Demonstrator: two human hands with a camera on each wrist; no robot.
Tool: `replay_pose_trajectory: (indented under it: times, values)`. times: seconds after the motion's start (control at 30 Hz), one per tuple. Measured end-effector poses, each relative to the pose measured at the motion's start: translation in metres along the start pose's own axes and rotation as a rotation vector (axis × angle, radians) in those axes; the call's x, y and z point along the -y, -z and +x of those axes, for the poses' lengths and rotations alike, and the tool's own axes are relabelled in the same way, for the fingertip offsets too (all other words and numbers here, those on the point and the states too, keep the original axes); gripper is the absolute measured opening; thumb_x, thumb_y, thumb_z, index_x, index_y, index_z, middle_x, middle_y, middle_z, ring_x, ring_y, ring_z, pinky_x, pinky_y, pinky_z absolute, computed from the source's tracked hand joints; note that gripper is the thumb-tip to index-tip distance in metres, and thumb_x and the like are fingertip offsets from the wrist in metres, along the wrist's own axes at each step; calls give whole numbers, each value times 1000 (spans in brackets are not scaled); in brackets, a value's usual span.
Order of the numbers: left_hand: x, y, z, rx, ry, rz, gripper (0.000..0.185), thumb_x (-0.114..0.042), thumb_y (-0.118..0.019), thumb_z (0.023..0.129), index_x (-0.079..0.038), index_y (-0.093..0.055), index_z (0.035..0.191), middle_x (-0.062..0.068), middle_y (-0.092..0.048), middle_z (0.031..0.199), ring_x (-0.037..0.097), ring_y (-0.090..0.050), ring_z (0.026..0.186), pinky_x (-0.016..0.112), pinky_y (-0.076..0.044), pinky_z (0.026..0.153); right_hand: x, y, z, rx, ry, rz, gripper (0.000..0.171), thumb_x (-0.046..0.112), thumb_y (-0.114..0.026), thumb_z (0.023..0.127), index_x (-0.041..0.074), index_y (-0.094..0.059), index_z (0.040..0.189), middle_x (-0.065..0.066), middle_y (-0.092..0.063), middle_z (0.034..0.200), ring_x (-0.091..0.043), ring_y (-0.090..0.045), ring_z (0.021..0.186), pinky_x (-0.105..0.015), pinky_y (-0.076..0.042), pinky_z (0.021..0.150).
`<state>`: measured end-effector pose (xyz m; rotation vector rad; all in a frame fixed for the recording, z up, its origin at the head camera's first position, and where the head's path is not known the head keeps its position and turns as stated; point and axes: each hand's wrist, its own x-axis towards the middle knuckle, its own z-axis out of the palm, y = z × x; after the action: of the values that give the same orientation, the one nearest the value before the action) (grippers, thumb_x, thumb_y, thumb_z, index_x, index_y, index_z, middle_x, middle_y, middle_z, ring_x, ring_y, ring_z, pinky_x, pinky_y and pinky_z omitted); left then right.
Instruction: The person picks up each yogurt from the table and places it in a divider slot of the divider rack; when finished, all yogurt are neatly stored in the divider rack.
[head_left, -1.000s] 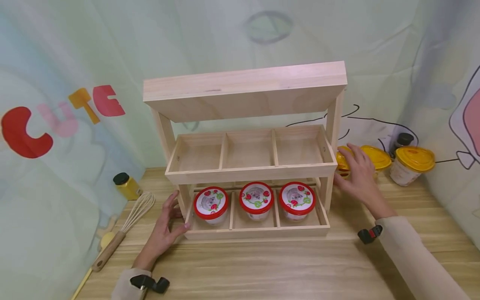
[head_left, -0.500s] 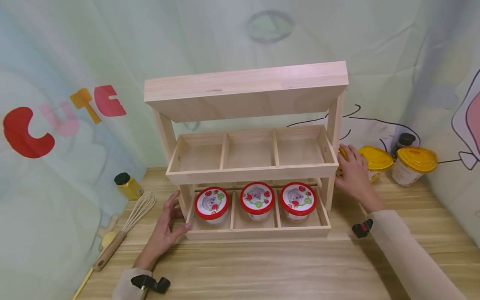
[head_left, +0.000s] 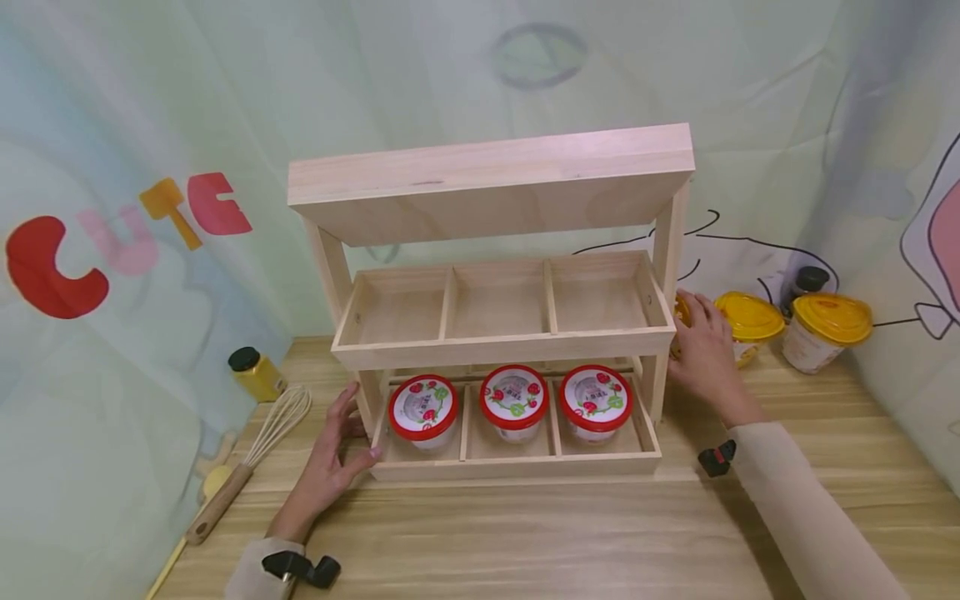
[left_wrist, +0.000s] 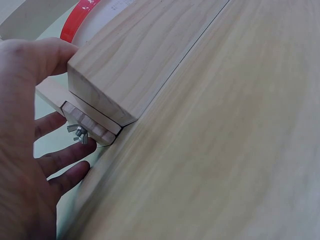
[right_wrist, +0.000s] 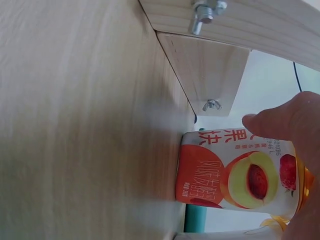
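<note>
A two-tier wooden rack (head_left: 502,343) stands on the table, each tier split into three compartments. My left hand (head_left: 330,458) grips its lower left front corner, thumb on the front and fingers around the side by a wing nut (left_wrist: 80,133). To the right of the rack, my right hand (head_left: 707,350) holds a yellow-lidded yogurt cup (right_wrist: 227,170) near its top. The cup stands upright, peach print showing in the right wrist view; the fingers on its far side are hidden. Red-lidded cups (head_left: 514,397) fill the three lower compartments, one in each.
Two more yellow-lidded cups (head_left: 831,321) stand at the right, with a black-capped jar (head_left: 808,282) behind. At the left lie a whisk (head_left: 258,450) and a yellow jar (head_left: 258,373) with a dark lid. A printed curtain (head_left: 465,75) hangs behind.
My right hand has moved left toward the rack and its spread fingers have closed around the nearest yellow-lidded cup. My left hand stays on the rack's corner.
</note>
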<state>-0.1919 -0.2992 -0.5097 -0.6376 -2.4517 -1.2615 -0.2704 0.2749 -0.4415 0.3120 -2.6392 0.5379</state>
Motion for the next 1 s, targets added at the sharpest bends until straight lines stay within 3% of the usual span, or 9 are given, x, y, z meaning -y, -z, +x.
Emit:
replay_pose_trajectory:
  times: [0.6, 1.0]
  values:
    - [1, 0, 0, 9, 18, 19, 104, 2, -80, 87, -16, -21, 171, 25, -51, 159, -4, -59, 122, 22, -49, 105, -5, -11, -1, -128, 50, 39, 56, -2, -80, 84, -3, -66, 139, -33, -43, 160, -58, -34, 147, -82, -26, 117]
    - [2, 1, 0, 3, 0, 13, 104, 2, -79, 86, -15, -21, 171, 24, -50, 160, -2, -59, 125, 23, -50, 104, 7, 11, -8, -211, 71, 73, 54, -10, -80, 82, -1, -65, 133, -34, -44, 159, -61, -35, 145, -83, -26, 115]
